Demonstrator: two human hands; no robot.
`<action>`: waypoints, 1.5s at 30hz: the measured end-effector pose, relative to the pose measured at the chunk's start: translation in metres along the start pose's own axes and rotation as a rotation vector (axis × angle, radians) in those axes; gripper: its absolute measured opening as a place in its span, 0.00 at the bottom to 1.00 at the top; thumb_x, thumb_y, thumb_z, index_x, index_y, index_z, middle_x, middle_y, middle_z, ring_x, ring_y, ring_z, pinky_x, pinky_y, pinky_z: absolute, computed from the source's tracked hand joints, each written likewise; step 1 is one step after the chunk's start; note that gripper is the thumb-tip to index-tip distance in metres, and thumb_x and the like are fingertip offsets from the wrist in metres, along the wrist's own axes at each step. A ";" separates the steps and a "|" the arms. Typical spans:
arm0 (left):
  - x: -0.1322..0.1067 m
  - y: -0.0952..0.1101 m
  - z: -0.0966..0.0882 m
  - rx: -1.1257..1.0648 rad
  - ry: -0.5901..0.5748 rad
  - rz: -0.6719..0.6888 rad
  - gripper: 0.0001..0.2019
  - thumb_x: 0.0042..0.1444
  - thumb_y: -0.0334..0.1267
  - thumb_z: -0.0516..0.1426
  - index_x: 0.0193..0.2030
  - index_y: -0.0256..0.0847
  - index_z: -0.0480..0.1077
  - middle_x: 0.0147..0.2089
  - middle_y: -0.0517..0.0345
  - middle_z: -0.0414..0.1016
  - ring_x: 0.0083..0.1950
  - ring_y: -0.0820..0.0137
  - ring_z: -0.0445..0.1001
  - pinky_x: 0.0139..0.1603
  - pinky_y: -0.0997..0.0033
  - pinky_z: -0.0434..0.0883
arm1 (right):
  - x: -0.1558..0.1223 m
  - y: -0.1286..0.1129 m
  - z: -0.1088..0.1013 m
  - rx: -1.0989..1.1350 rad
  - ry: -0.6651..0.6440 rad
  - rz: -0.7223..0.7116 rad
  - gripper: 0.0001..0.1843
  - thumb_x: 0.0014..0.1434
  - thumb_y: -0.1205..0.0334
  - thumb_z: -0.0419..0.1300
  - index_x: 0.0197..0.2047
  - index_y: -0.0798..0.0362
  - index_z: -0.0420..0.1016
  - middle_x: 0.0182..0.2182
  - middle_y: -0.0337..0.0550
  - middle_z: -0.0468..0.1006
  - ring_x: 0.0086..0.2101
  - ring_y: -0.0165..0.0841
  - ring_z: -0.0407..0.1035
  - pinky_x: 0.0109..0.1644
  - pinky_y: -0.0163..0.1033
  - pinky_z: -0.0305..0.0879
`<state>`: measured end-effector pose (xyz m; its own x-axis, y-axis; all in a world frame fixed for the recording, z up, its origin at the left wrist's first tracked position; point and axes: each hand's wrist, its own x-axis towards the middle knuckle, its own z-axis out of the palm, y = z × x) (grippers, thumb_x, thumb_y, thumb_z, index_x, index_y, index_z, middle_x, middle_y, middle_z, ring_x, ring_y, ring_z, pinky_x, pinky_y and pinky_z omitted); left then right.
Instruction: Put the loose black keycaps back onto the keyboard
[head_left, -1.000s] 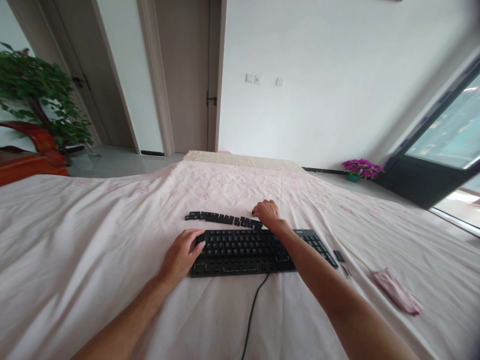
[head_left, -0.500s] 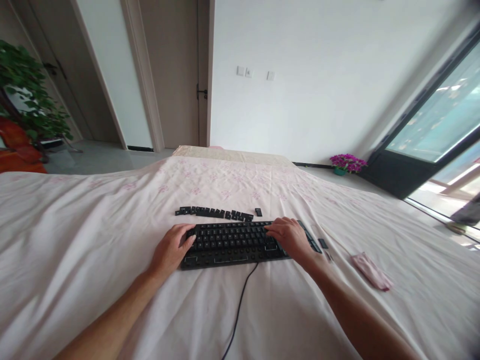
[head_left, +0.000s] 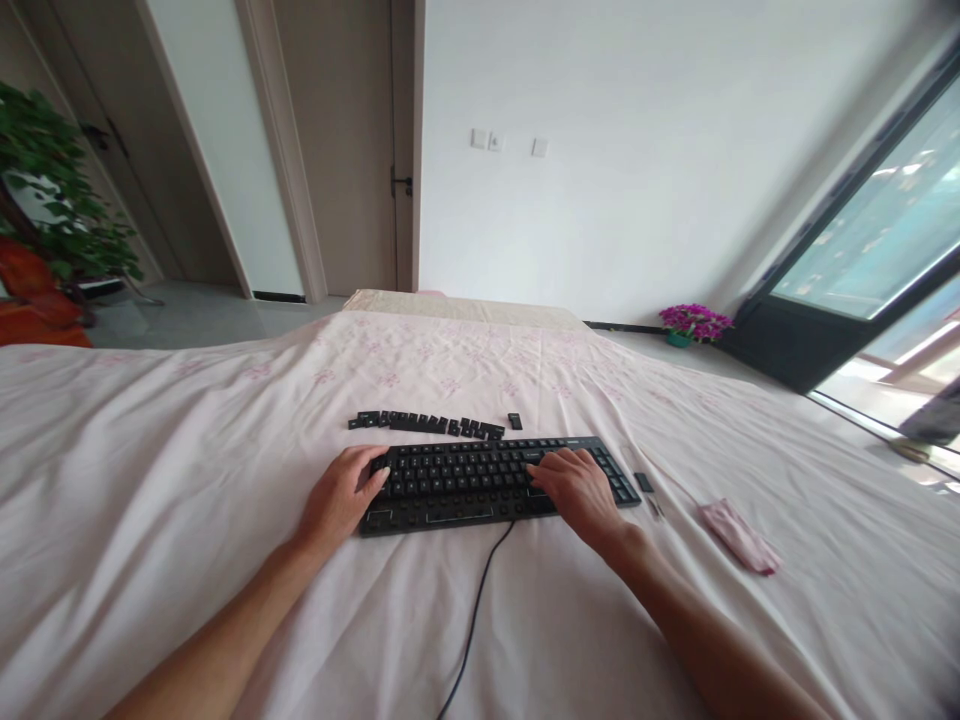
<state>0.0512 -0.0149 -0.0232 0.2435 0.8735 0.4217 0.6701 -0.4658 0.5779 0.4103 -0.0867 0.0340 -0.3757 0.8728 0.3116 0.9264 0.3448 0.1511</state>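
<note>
Moved since one second ago: my right hand (head_left: 576, 485) has come back from the far side onto the keys, and a single keycap (head_left: 514, 421) lies free where this hand was.
Keyboard (head_left: 450, 472): flat in front of me on the pale flowered cloth (head_left: 352, 640); most rows wear their caps, while the nearest rows show small stems and pale outlines.
Left hand (head_left: 337, 498): it clasps the left end, thumb on top; the lower fingers I cannot see well.
Right hand fingers: bent down on the keys, just left of the number pad — whether they pinch a cap, I cannot tell.
Good way for keys: I judge it best to keep the left end pressed firmly, to work one cap at a time with the fingertips, and to move it straight, not sideways — a tilt could strain a stem.
Loose keycaps (head_left: 418, 425): in a rough row just beyond the keyboard; keeping their order should help me not to mix them.
Cable (head_left: 475, 610): runs from the near edge toward me, so I should not drag it with a sleeve or wrist.
Right side: a small dark piece (head_left: 644, 482) and a pink cloth bundle (head_left: 739, 537), both apart from my hand.
</note>
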 end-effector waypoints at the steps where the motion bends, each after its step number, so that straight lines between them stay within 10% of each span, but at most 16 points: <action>1: 0.000 0.000 0.000 -0.001 0.002 0.000 0.16 0.60 0.43 0.50 0.52 0.43 0.69 0.52 0.54 0.72 0.55 0.64 0.69 0.58 0.60 0.66 | 0.000 -0.001 0.000 -0.027 -0.005 -0.016 0.09 0.64 0.61 0.55 0.38 0.48 0.77 0.29 0.40 0.74 0.34 0.33 0.63 0.37 0.41 0.47; 18: 0.000 -0.004 0.002 0.001 0.012 0.016 0.16 0.59 0.43 0.51 0.52 0.44 0.69 0.52 0.54 0.72 0.54 0.64 0.69 0.57 0.60 0.67 | -0.009 -0.031 -0.002 -0.283 -0.150 -0.044 0.26 0.55 0.81 0.49 0.56 0.59 0.67 0.42 0.51 0.72 0.41 0.43 0.62 0.43 0.46 0.57; 31: -0.002 -0.008 0.004 0.004 0.018 0.030 0.16 0.59 0.43 0.50 0.52 0.44 0.68 0.52 0.54 0.71 0.54 0.64 0.69 0.58 0.59 0.66 | -0.003 -0.009 -0.017 0.118 -0.219 0.129 0.17 0.65 0.66 0.47 0.48 0.47 0.75 0.35 0.42 0.74 0.39 0.34 0.64 0.43 0.37 0.56; 45: -0.001 -0.005 0.003 0.005 0.017 0.017 0.16 0.60 0.43 0.50 0.52 0.44 0.68 0.53 0.54 0.71 0.55 0.64 0.69 0.58 0.60 0.66 | -0.005 -0.021 0.000 0.047 -0.022 0.216 0.08 0.63 0.60 0.55 0.41 0.49 0.76 0.36 0.43 0.77 0.40 0.36 0.67 0.44 0.38 0.60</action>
<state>0.0496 -0.0134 -0.0281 0.2431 0.8628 0.4432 0.6692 -0.4799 0.5672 0.3929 -0.0982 0.0295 -0.1682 0.9352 0.3117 0.9857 0.1641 0.0393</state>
